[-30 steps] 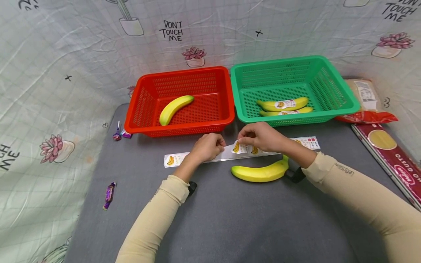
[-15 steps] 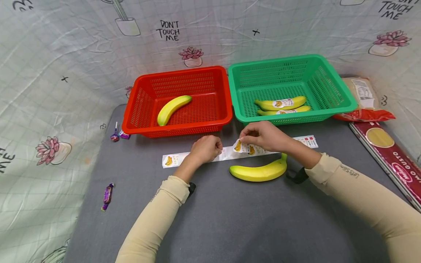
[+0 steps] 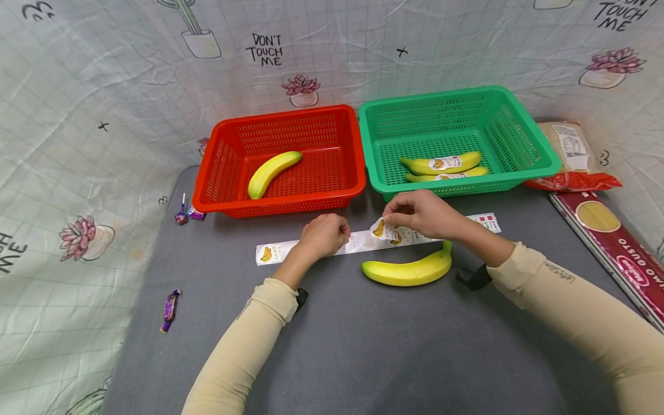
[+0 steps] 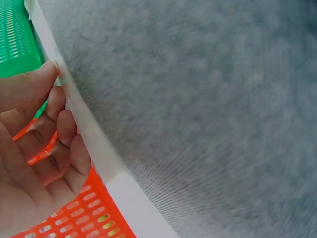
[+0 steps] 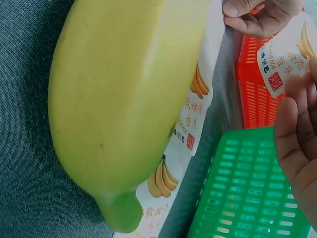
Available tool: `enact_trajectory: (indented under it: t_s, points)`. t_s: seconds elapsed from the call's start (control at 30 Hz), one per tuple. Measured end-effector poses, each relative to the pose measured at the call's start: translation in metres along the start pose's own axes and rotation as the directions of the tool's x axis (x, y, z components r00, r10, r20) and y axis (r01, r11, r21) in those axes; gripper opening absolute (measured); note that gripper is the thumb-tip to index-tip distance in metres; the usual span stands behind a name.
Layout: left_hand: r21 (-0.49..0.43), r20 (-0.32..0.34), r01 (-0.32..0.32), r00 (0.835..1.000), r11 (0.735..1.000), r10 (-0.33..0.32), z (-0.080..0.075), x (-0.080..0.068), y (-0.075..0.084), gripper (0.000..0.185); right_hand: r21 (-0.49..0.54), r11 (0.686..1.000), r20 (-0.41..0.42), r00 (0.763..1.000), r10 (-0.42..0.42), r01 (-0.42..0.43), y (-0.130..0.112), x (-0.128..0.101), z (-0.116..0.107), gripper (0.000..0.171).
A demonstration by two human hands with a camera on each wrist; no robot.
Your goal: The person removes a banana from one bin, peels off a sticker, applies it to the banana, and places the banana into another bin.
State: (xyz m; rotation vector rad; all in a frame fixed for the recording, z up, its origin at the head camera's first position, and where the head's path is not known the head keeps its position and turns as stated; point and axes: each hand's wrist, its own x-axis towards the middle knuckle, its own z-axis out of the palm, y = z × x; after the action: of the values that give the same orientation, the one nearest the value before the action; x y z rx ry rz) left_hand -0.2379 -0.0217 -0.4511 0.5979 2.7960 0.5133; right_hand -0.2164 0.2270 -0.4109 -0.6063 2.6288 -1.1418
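Right now the person's left hand (image 3: 324,233) presses down with curled fingers on a long white sticker strip (image 3: 358,242) that lies across the grey table (image 3: 363,346), its grip closed on the strip's paper edge, as the left wrist view also shows with the strip (image 4: 94,144) running past the fingertips. Beside it, the right hand (image 3: 422,214) pinches one banana sticker (image 3: 384,229) between thumb and fingers, its left end raised off the strip; the right wrist view shows that sticker (image 5: 287,54) held up near the fingers, with red print on it. A loose yellow banana (image 3: 410,271) lies on the table just in front of the strip and below the right hand, its stem pointing toward the right wrist. Behind the hands stand two baskets side by side, touching: a red basket (image 3: 228,150) holding one plain banana (image 3: 272,172), and a green basket (image 3: 519,132) holding two bananas (image 3: 446,167) that carry stickers. A purple wrapped candy (image 3: 170,308) lies on the table's left edge, well apart from the hands, and two more small wrappers (image 3: 188,214) lie by the red basket's left corner. At the far right a red box (image 3: 617,253) lies along the table's edge, with a packaged bag (image 3: 570,153) behind it.
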Motion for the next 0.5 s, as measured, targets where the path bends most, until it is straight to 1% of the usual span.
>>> enact_trajectory:
  t_s: [0.07, 0.17, 0.23, 0.3, 0.37, 0.43, 0.5]
  points:
    - [0.005, -0.023, -0.004, 1.000, 1.000, 0.004, -0.002, -0.001, 0.001, 0.011, 0.005, 1.000, 0.004, 1.000, 0.007, -0.007, 0.000, -0.002, -0.002, 0.008]
    - [-0.014, -0.063, -0.001, 0.998, 1.000, 0.000, -0.008, -0.004, 0.004, 0.012, 0.008, 1.000, 0.009, 1.000, 0.014, -0.014, 0.000, -0.005, -0.005, 0.009]
    - [-0.060, -0.088, -0.006, 0.996, 0.998, 0.000, -0.013, -0.006, 0.008, 0.012, 0.003, 1.000, 0.008, 1.000, 0.013, -0.013, 0.000, -0.006, -0.008, 0.011]
    - [-0.137, -0.108, -0.030, 0.994, 0.990, 0.015, -0.017, -0.009, 0.014, 0.012, 0.001, 1.000, 0.007, 1.000, 0.013, -0.013, -0.001, -0.007, -0.010, 0.012]
    - [-0.233, -0.117, -0.075, 0.992, 0.969, 0.048, -0.020, -0.011, 0.022, 0.015, -0.001, 1.000, 0.007, 1.000, 0.019, -0.019, -0.002, -0.008, -0.011, 0.013]
    - [-0.318, -0.115, -0.123, 0.989, 0.940, 0.090, -0.022, -0.014, 0.030, 0.019, 0.004, 1.000, 0.011, 1.000, 0.016, -0.016, -0.003, -0.008, -0.011, 0.014]
    - [-0.374, -0.106, -0.159, 0.986, 0.914, 0.128, -0.022, -0.015, 0.037, 0.023, 0.010, 1.000, 0.018, 1.000, 0.018, -0.018, -0.004, -0.008, -0.010, 0.014]
